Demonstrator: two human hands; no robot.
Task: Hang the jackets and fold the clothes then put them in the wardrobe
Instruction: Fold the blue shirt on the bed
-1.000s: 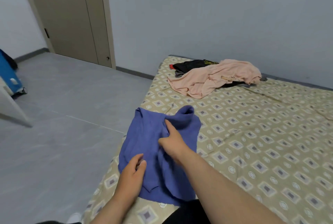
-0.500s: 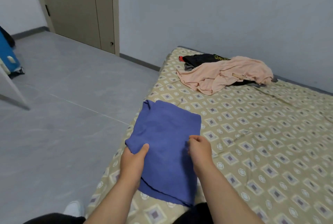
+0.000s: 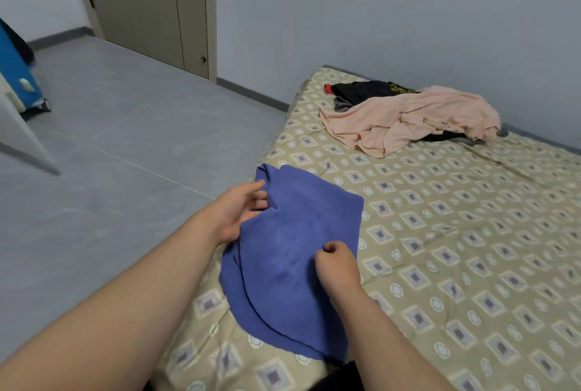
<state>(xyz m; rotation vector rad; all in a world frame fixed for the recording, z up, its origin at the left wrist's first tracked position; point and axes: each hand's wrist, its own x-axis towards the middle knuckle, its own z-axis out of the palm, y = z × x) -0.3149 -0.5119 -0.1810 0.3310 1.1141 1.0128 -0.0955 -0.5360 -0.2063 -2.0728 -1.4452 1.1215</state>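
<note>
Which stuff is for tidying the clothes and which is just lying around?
For the job: blue garment, with left hand and right hand on it; pink garment and black garment, heaped on the bed.
Just lying about: blue suitcase on the floor; closed door.

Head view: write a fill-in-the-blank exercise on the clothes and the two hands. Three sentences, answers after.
1. The folded garment nearest the camera is ____ in colour.
2. The right hand pinches its cloth, while the left hand is at its edge on the side of the grey tiled ____.
3. The peach garment lies across a second garment whose colour is ____.

Missing words: blue; floor; black.
</note>
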